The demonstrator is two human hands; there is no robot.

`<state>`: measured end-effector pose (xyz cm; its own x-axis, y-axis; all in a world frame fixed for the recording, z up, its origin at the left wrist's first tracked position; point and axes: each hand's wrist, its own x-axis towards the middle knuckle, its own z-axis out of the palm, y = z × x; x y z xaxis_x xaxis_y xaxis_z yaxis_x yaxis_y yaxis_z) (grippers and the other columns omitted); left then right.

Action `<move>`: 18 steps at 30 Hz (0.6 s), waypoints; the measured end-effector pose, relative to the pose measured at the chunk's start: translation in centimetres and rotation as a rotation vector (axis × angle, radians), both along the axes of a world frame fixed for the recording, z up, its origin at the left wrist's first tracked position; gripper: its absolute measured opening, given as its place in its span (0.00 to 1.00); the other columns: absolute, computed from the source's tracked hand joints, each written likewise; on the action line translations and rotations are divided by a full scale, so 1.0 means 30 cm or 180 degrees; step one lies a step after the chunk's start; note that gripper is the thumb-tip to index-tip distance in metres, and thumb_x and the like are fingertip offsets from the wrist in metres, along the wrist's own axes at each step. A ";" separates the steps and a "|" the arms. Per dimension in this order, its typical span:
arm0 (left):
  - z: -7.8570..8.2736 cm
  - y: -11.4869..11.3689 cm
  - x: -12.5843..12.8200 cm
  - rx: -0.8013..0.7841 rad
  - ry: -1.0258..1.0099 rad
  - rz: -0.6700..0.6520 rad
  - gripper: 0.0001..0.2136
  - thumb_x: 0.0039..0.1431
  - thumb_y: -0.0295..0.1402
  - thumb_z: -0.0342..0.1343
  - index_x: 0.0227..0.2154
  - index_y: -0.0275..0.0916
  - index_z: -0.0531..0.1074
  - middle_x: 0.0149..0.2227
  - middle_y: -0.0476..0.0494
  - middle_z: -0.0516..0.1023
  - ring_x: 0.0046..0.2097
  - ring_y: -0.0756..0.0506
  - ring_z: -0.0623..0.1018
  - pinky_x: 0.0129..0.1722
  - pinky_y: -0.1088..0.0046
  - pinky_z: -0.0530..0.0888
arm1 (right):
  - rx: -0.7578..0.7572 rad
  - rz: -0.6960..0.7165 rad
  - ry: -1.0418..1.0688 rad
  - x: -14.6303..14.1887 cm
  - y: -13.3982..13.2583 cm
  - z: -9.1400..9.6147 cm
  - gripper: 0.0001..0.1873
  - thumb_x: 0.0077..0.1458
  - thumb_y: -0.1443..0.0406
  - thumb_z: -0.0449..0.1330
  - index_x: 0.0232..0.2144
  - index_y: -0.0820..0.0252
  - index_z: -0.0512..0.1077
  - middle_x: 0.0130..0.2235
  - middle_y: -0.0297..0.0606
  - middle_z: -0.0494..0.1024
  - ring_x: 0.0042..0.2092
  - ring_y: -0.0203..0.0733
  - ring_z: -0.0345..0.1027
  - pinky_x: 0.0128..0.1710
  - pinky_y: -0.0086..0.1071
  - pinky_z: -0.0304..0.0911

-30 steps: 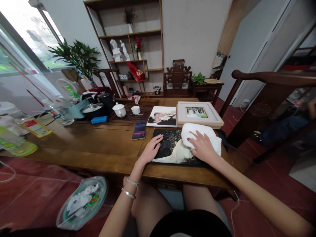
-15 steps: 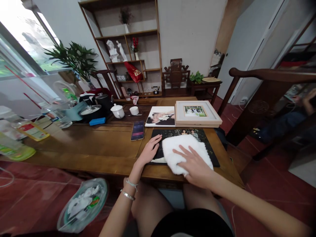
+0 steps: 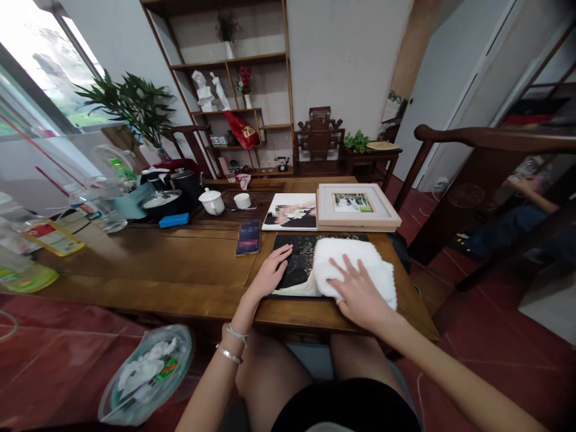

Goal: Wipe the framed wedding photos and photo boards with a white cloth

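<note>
A dark photo panel [image 3: 299, 264] lies flat at the table's near edge, showing pale blossom specks and a long white dress train. My left hand [image 3: 269, 273] rests on its left edge, fingers stretched out flat. Over the panel's right part is a folded white fluffy towel [image 3: 373, 264], which hides much of the picture. My right hand [image 3: 359, 292] lies on top of this towel with fingers spread, pressing rather than gripping it. Just behind are a light canvas print [image 3: 290, 212] and a pale wooden picture frame [image 3: 359, 207]. A phone [image 3: 248, 237] lies left of the panel.
On the wooden table [image 3: 202, 258] are a blue block [image 3: 174, 220], a lidded white cup [image 3: 211, 202], a black kettle [image 3: 185, 187] and bottles [image 3: 54, 235]. A lined trash bin [image 3: 146, 375] stands below left. Wooden chair [image 3: 450, 180] at right; another person's arm [image 3: 533, 192] beyond.
The towel and my right hand have slid right across the panel, uncovering more of the white train and covering the couple at the top. My left hand keeps its place on the panel.
</note>
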<state>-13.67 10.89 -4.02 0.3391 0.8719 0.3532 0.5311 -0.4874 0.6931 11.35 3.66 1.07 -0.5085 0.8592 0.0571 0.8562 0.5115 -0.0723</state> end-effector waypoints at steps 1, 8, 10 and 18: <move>0.001 0.000 0.000 -0.0005 0.0008 0.0004 0.18 0.63 0.33 0.44 0.54 0.40 0.68 0.60 0.42 0.65 0.62 0.44 0.63 0.64 0.58 0.56 | -0.0078 0.0184 0.0048 -0.033 -0.012 0.003 0.26 0.48 0.69 0.58 0.52 0.57 0.70 0.66 0.46 0.52 0.66 0.66 0.38 0.60 0.63 0.36; 0.007 -0.003 0.001 -0.0010 0.0062 0.0008 0.18 0.63 0.33 0.44 0.54 0.40 0.68 0.60 0.42 0.65 0.62 0.44 0.62 0.64 0.58 0.56 | -0.0278 0.0603 0.0251 -0.074 -0.088 0.002 0.23 0.47 0.70 0.58 0.48 0.59 0.72 0.66 0.47 0.51 0.66 0.66 0.32 0.61 0.63 0.31; 0.006 -0.004 0.002 0.0000 0.0082 -0.0005 0.19 0.64 0.34 0.44 0.55 0.39 0.68 0.60 0.42 0.64 0.62 0.43 0.62 0.64 0.58 0.56 | -0.0188 0.0568 0.0302 -0.022 -0.116 -0.014 0.23 0.45 0.72 0.57 0.46 0.59 0.73 0.66 0.45 0.50 0.67 0.64 0.32 0.62 0.63 0.32; 0.001 0.000 0.003 0.0082 0.0065 -0.0047 0.19 0.64 0.33 0.43 0.55 0.38 0.67 0.60 0.41 0.64 0.62 0.44 0.62 0.63 0.58 0.56 | -0.0021 -0.0273 -0.0102 0.239 -0.035 0.005 0.22 0.47 0.74 0.52 0.46 0.63 0.71 0.59 0.53 0.64 0.64 0.61 0.49 0.56 0.55 0.53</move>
<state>-13.60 10.88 -3.99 0.3594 0.8574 0.3684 0.5377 -0.5129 0.6692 18.53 2.63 1.22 -0.4345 0.9000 0.0360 0.8988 0.4358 -0.0473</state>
